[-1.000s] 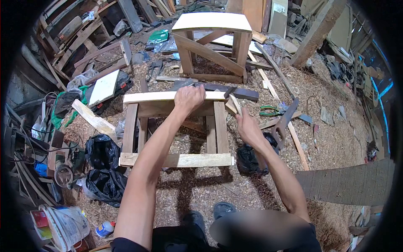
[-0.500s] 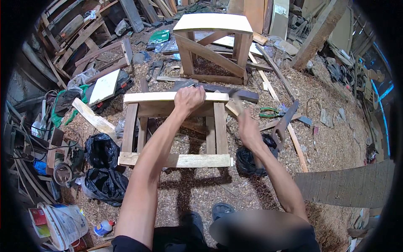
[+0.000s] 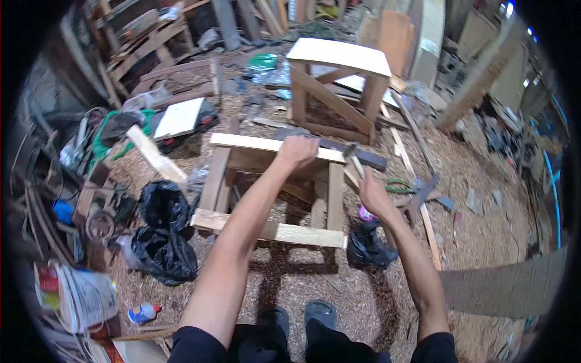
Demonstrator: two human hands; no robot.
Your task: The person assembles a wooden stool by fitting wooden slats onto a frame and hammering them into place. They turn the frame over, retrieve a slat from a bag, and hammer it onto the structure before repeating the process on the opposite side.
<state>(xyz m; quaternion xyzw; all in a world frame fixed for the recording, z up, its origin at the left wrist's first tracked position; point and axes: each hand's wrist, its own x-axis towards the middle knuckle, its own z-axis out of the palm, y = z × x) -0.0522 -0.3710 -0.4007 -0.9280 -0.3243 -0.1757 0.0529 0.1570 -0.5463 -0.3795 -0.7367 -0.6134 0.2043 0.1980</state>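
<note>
A wooden frame (image 3: 218,178) like a small stool stands on the floor before me, with pale boards along its far and near edges. My left hand (image 3: 298,151) is closed over the far pale board (image 3: 248,142), right of its middle. In my right hand (image 3: 373,192) is a hammer (image 3: 358,162), held by its handle. Its head is at the right end of that board; whether it touches cannot be made out. Across the near side runs the other pale board (image 3: 302,234).
A second wooden frame with a white top (image 3: 339,55) stands beyond. Black plastic bags (image 3: 162,257) sit at the left, another (image 3: 370,247) at the right. Green-handled pliers (image 3: 399,186) and a handsaw (image 3: 420,196) lie to the right. Wood shavings cover the floor.
The view has shifted, so the frame appears lower and farther right. The hammer, blurred before, now shows its head closer to the board's right end. My left hand keeps its hold.
</note>
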